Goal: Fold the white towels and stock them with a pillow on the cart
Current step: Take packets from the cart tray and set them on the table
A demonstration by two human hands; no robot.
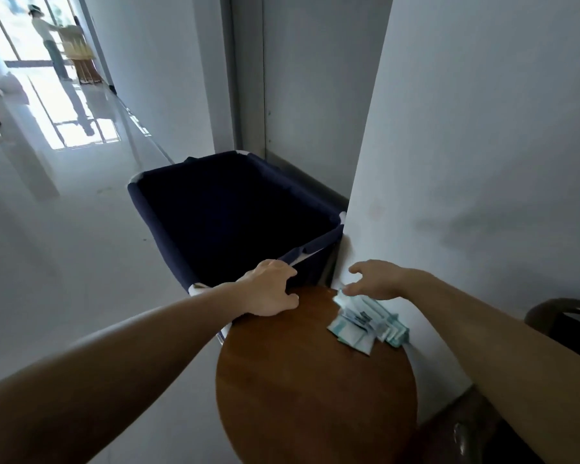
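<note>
Left hand [268,289] grips the near rim of the navy cart [215,212], which opens just beyond its fingers. Right hand [375,279] hovers relaxed and empty above packets [365,323]. Towels and pillow: not visible. Advisable: add the right hand to the rim and pull evenly.

Both my arms reach forward; my left hand [270,289] grips the cart rim [315,244], fingers curled over; my right hand [374,279] hovers, fingers loosely spread.

Navy cart [188,249]; brown table [315,380]; white-teal packets [365,324].
</note>
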